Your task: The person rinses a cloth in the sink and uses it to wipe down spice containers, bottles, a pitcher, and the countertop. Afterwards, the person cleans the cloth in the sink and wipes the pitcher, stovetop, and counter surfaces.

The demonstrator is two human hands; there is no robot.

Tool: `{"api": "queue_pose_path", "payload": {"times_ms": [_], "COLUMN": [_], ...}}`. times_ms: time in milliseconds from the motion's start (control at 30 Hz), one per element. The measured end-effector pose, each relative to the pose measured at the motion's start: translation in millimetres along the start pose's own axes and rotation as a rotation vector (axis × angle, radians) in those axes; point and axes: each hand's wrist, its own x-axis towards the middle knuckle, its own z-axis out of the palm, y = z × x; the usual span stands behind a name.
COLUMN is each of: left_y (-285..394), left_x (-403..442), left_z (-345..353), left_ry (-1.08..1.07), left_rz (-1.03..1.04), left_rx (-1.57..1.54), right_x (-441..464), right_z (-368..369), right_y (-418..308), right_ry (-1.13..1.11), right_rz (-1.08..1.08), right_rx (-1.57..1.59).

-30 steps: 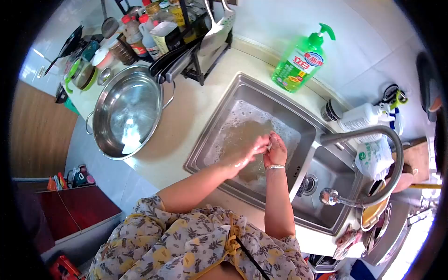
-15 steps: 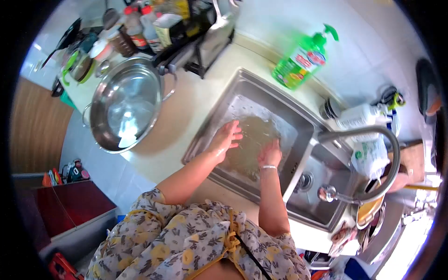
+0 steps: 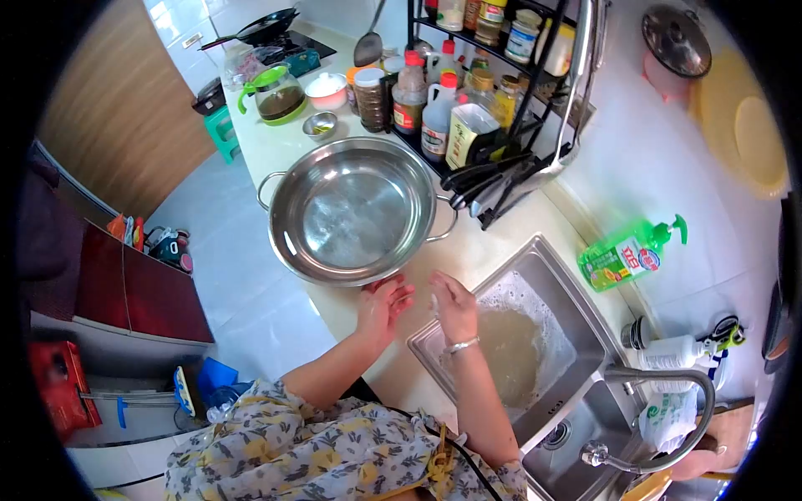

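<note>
1. The wide, round, two-handled stainless-steel pan [image 3: 355, 217] sits on the cream countertop [image 3: 489, 249], ahead of both hands and left of the grey steel sink [image 3: 575, 305].
2. Its longest line runs handle to handle, roughly left to right, slightly aslant.
3. The left hand [image 3: 385, 312] is nearer the body of the pan, right by its near rim; whether skin meets metal cannot be told.
4. The right hand [image 3: 454, 305] is nearer the right-hand loop handle [image 3: 446, 220], just below it and apart.
5. Both hands look empty, fingers loosely bent and parted, gripping nothing visible.
</note>
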Motion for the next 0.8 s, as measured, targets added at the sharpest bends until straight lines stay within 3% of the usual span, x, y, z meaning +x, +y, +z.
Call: {"api": "queue_pose_path", "payload": {"times_ms": [100,167,233,300,600,800], "left_y": [17,27,35,39,63,74], "left_x": [2,6,7,10,29,56], "left_z": [-37,-54,-61,-63,-54,-54], "left_ry": [0.034,0.046,-0.005,-0.009,-0.063,-0.069], "left_rz": [0.113,0.161,0.114,0.111,0.094,0.036], "left_rx": [0.039,0.061,0.136,0.137,0.165,0.135], "right_x": [23,23,25,28,54,67], "right_z": [36,51,62,72,97,113], "right_y": [9,-12,-10,-7,9,-8], "right_ry": [-0.118,-0.261,-0.275,-0.231,-0.078,-0.032], "right_rz": [-0.042,0.192,0.219,0.152,0.029,0.121], "right_rx": [-0.025,0.132,0.128,-0.021,0.019,0.161]}}
